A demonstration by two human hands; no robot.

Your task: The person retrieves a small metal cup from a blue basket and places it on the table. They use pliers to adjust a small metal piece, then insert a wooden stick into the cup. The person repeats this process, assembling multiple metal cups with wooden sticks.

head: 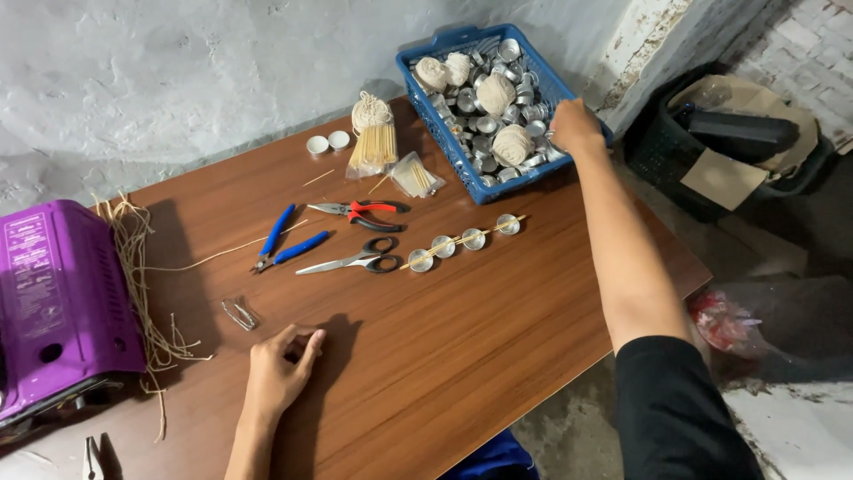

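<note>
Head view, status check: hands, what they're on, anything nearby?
Right hand reaching into blue basket of metal cups, grip hidden. Left hand resting loose on table, empty. Scissors, pliers lie between, untouched.

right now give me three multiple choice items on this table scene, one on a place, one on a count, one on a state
1. Where is the right hand?
A. at the blue plastic basket of small metal cups
B. on the purple metal box
C. on the scissors

2. How many round metal cups lie in the row under the thin wooden stick?
A. two
B. four
C. seven

3. How is the left hand?
A. gripping pliers
B. raised in the air
C. resting on the brown wooden table, holding nothing

A, the hand is at the basket's rim; B, four cups show; C, it lies empty on the wood.
</note>
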